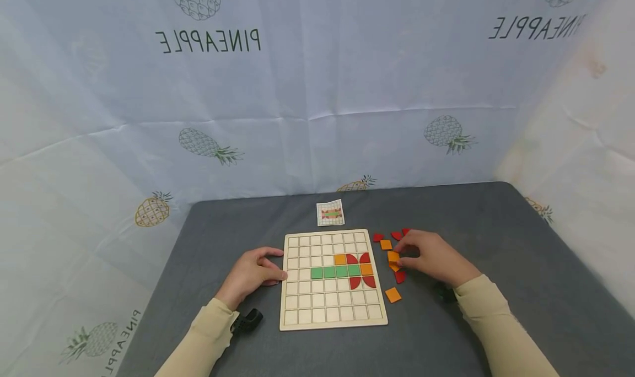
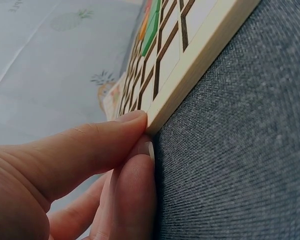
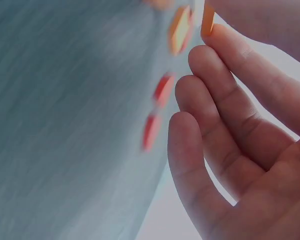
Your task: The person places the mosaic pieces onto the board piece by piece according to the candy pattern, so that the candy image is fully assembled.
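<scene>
The wooden grid board (image 1: 304, 301) lies flat on the dark grey table (image 1: 263, 355). In its cells, four green squares (image 1: 329, 272) make one row, and at the end of this row, by the right edge, there is an orange square (image 1: 366, 269). Red curved pieces (image 1: 369, 281) sit above and below, and one more orange square (image 1: 339, 259) is in the upper row. The left hand (image 1: 252, 273) pinches the left edge of the board, while the right hand (image 1: 430, 255) pinches an orange tile (image 1: 393, 257) beside the right edge. Loose red pieces (image 1: 378, 237) and loose orange tiles (image 1: 393, 295) lie along that edge. A pattern card (image 1: 330, 213) lies between the board and the table's far edge. Behind hangs a pale cloth (image 1: 322, 74) with pineapple prints.
</scene>
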`<action>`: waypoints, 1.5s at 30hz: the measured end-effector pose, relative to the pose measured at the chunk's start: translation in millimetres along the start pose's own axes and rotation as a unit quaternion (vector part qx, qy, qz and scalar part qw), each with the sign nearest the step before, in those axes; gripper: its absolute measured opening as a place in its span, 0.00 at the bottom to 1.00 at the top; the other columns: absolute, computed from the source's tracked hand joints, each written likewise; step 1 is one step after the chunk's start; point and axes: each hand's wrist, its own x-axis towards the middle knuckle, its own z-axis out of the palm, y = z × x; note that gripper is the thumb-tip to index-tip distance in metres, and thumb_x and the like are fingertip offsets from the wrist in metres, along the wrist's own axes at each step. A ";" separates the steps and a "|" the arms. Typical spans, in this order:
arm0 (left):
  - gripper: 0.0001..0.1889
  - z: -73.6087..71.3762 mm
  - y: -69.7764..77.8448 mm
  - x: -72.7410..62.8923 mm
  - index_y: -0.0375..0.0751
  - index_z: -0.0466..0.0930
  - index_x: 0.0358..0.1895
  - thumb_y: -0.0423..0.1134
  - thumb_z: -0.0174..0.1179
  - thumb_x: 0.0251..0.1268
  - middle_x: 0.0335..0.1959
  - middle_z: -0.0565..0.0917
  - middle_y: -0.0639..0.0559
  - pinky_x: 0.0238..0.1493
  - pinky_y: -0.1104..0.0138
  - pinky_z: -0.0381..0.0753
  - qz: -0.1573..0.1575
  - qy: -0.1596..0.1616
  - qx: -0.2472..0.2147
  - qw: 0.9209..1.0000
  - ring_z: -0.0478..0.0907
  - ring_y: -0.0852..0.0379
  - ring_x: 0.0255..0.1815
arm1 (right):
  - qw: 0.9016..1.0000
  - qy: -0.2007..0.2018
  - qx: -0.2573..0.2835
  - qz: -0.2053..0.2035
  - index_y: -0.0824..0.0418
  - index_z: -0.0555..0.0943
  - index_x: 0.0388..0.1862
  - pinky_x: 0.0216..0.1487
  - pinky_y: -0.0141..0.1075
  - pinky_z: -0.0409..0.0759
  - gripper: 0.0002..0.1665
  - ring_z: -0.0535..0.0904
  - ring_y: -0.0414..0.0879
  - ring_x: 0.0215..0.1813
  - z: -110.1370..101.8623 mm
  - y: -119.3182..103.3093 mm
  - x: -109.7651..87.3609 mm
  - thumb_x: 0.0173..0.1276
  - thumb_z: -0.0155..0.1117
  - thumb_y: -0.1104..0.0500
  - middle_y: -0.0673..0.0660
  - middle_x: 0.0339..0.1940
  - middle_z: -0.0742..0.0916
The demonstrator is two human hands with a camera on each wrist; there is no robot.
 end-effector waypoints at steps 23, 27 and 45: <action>0.32 -0.6 3.5 1.8 0.44 0.85 0.65 0.35 0.84 0.54 0.34 0.92 0.49 0.43 0.60 0.94 -0.007 0.001 0.000 1.000 0.90 0.55 0.35 | 0.991 -0.032 -0.010 -0.128 0.48 0.91 0.42 0.44 0.32 0.84 0.09 0.79 0.39 0.41 49.7 -82.3 12.2 0.65 0.84 0.52 0.42 0.40 0.86; 0.32 -0.5 3.8 1.1 0.45 0.85 0.65 0.36 0.84 0.54 0.34 0.92 0.48 0.43 0.60 0.94 -0.009 0.002 0.003 1.000 0.90 0.55 0.35 | 0.990 -0.027 -0.032 -0.138 0.48 0.91 0.40 0.44 0.33 0.85 0.09 0.79 0.37 0.42 53.4 -88.4 12.5 0.65 0.85 0.52 0.43 0.39 0.86; 0.32 1.3 2.8 0.1 0.45 0.85 0.65 0.36 0.84 0.54 0.34 0.91 0.48 0.42 0.60 0.93 -0.007 0.007 0.007 1.000 0.89 0.55 0.34 | 0.988 -0.011 -0.053 -0.144 0.52 0.91 0.40 0.43 0.32 0.82 0.09 0.74 0.36 0.42 62.3 -95.0 12.2 0.64 0.84 0.54 0.44 0.39 0.84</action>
